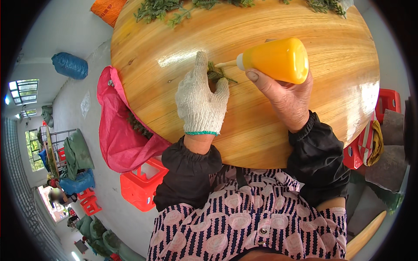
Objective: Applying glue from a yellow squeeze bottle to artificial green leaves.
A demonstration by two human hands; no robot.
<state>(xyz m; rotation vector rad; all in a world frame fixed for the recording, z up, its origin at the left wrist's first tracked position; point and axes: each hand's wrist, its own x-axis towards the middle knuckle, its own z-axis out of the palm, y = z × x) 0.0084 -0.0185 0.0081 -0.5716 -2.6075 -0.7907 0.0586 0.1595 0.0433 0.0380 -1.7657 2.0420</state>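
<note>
My left hand (201,98), in a white knit glove with a green cuff edge, rests over the round wooden table (257,130). Between its thumb and forefinger is a small green artificial sprig (220,75), partly hidden by the glove. My bare right hand (289,98) is wrapped round a yellow squeeze bottle (278,61), tilted on its side. The bottle's thin pale nozzle points left, its tip at or just beside the sprig; whether they touch I cannot tell. What the bottle contains is not shown.
Several green sprigs (161,8) lie along the table's far edge. A pink sack (115,139) with dark greenery inside hangs at its left edge, above a red stool (141,187). More red stools (387,102) stand at the right. A blue bundle (69,65) sits on the floor.
</note>
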